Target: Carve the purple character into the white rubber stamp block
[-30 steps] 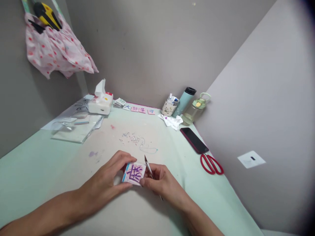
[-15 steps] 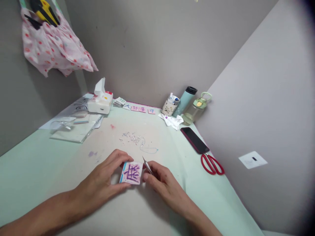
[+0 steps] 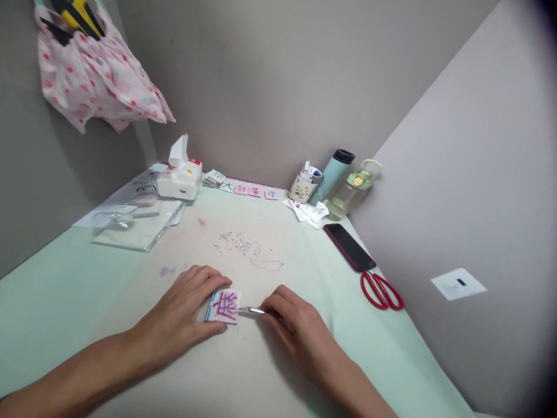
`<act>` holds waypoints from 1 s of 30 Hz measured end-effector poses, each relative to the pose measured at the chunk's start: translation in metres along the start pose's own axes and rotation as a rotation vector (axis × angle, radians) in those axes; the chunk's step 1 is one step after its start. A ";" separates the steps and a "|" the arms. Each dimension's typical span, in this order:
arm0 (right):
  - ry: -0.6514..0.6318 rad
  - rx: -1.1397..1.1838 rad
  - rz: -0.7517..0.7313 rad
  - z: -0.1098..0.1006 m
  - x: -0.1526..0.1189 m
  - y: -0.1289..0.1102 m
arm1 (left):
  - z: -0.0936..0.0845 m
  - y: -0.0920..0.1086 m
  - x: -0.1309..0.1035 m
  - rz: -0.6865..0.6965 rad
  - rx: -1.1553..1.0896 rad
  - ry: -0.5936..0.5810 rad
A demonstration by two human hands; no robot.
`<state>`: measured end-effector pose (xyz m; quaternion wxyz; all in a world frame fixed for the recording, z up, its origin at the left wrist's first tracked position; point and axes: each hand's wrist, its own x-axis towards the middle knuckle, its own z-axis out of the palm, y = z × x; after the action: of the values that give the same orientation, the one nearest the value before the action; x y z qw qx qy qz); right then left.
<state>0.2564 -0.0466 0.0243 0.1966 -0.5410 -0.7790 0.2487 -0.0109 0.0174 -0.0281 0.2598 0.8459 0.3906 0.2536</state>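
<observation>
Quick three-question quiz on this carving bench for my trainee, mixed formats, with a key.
1. True or false: the left hand rests on the small block with purple marks.
2. Which hand holds the thin metal blade?
3. The red scissors lie nearest: A the phone, B the tissue box, C the green bottle.

Key: 1 true. 2 the right hand. 3 A.

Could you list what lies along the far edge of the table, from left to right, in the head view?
Tissue box → row of small character tiles → patterned cup → teal flask → green-lidded bottle.
</observation>
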 end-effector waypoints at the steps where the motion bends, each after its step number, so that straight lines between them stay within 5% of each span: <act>1: -0.006 -0.022 -0.003 0.001 0.000 0.001 | 0.000 0.000 0.000 0.002 0.007 -0.011; 23: 0.164 -0.319 -0.187 0.035 -0.004 0.010 | -0.011 0.006 0.009 -0.165 -0.070 -0.108; 30: 0.214 -0.331 -0.167 0.041 -0.006 0.008 | -0.005 0.001 0.005 -0.129 -0.058 -0.051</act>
<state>0.2409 -0.0574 -0.0137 0.2064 -0.5228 -0.8261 0.0413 -0.0105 0.0217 -0.0229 0.3096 0.8174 0.4299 0.2260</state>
